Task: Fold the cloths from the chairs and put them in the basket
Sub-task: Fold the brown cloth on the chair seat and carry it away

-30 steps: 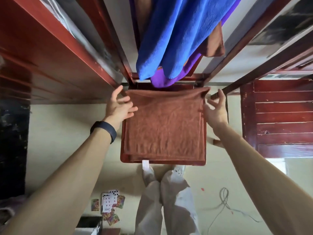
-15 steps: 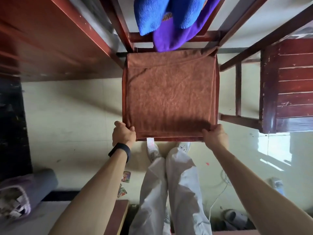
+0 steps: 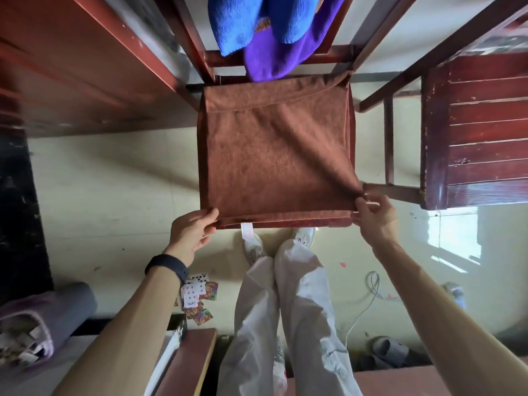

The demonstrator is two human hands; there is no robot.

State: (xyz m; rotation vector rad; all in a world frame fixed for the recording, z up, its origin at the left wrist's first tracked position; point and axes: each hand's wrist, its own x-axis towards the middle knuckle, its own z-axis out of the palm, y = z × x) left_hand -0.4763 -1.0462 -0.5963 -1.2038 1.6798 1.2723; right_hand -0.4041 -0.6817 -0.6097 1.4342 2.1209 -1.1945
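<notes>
Nearest, playing cards [image 3: 198, 298] lie scattered on the floor [image 3: 114, 201] beside the left forearm. Left hand [image 3: 192, 232] pinches the near left corner of the brown cloth [image 3: 274, 158], thumb on top. Right hand [image 3: 374, 217] grips the near right corner, lifting it slightly so creases fan out. The cloth lies spread over the chair seat [image 3: 331, 223]. Beyond, a blue cloth [image 3: 237, 21] and purple cloth [image 3: 274, 58] hang over the chair back.

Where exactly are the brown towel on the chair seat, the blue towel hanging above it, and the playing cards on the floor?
Brown terry towel [image 3: 274, 155], head view: middle of its flat top layer.
Blue fluffy towel [image 3: 237, 21], head view: its hanging left fold.
Scattered playing cards [image 3: 194, 292], head view: the white face-up card.
</notes>
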